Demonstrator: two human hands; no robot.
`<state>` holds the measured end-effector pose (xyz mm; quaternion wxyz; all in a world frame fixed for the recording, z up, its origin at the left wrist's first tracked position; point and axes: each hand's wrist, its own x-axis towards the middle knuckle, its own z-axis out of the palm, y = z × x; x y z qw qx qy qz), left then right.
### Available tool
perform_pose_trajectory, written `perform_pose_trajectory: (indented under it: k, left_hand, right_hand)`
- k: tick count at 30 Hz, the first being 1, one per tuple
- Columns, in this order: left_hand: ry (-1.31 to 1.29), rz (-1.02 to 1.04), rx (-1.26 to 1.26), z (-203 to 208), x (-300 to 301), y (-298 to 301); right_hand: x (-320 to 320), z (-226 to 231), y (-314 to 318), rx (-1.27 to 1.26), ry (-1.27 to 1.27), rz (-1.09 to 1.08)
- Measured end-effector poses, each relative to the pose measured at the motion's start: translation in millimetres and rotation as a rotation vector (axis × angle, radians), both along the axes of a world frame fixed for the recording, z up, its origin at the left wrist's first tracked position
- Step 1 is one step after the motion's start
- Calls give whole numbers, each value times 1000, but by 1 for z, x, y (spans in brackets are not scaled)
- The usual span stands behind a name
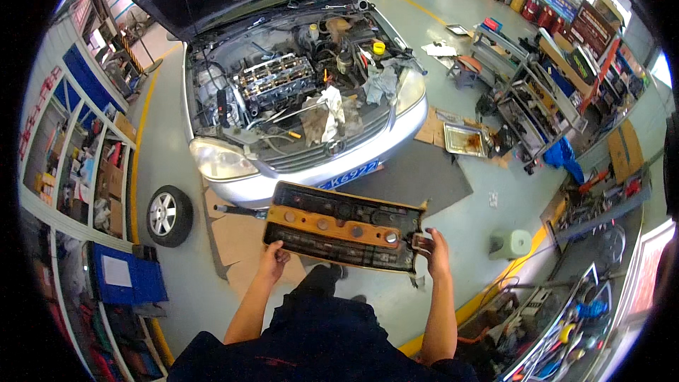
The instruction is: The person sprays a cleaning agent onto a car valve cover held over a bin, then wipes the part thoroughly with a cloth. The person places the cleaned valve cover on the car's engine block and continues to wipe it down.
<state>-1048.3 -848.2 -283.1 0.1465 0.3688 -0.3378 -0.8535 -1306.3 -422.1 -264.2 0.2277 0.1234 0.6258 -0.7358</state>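
Between both hands I hold an engine valve cover (pixel 346 212), its hollow underside facing up, dark inside with an amber strip and round holes along the middle. My left hand (pixel 273 262) grips its near left corner, fingers curled at the edge. At the right end my right hand (pixel 433 251) has its thumb and fingers closed round the cover. Beyond it stands a silver car (pixel 311 163) with its hood raised. The engine (pixel 276 85) is bare on top, its shafts showing. White rags (pixel 332 113) and a grey cloth (pixel 382 85) lie over the front of the engine bay.
A loose wheel (pixel 170 216) is on the floor at left, near shelving (pixel 106 170). Cardboard (pixel 244 247) lies under the car's front. At right are an oily metal tray (pixel 465 140), a pale green stool (pixel 511 244), a tool cart (pixel 537 99) and a cluttered bench.
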Motion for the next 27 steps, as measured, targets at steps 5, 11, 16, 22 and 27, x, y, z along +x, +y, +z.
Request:
perform_pose_trajectory:
  k: [5,11,16,22,27]
  left_hand:
    - [118,164,-4,-23,-120,-47]
    - [100,283,10,-32,-264,-114]
    - [166,353,12,-61,-333,-173]
    - [-59,624,12,-84,-414,-193]
    - [-72,760,-3,-72,-459,-194]
  right_hand:
    - [-174,3,-88,43,69,120]
    - [-340,16,-193,105,34,207]
    - [-467,-10,-304,120,-12,404]
    - [-615,-110,-403,95,-25,590]
    - [-657,-88,-472,152,-101,716]
